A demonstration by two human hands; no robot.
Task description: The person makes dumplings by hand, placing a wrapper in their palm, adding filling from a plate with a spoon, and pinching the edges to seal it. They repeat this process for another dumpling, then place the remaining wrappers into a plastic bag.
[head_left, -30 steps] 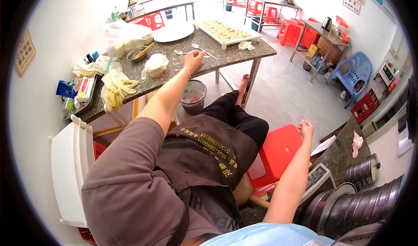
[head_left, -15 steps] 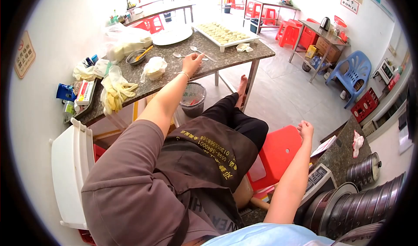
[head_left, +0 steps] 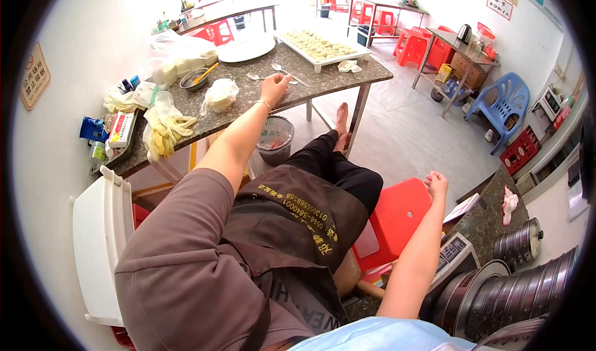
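My left hand [head_left: 274, 89] is at the near edge of the speckled table [head_left: 245, 96], fingers curled together; what they hold, if anything, is hidden. Just beyond it lie a spoon [head_left: 254, 76] and a second utensil [head_left: 290, 74] with a long handle. A white tray [head_left: 320, 67] of pale dumpling-like pieces [head_left: 316, 45] stands farther back, beside a crumpled cloth [head_left: 349, 66]. My right hand [head_left: 436, 183] is closed with nothing visible in it, over the edge of a red stool [head_left: 394, 223]. A white bundle [head_left: 221, 95] and a dark bowl [head_left: 197, 79] sit left of my left hand.
Yellowish gloves [head_left: 164, 127] and a white plate [head_left: 246, 48] are on the table. A mesh bin [head_left: 275, 141] stands below. At right are a scale [head_left: 452, 258], metal steamers [head_left: 518, 289] and a blue chair [head_left: 501, 105]. A white container [head_left: 102, 245] is at left.
The bare foot beyond the table edge has shifted slightly. Both hands are almost where they were.
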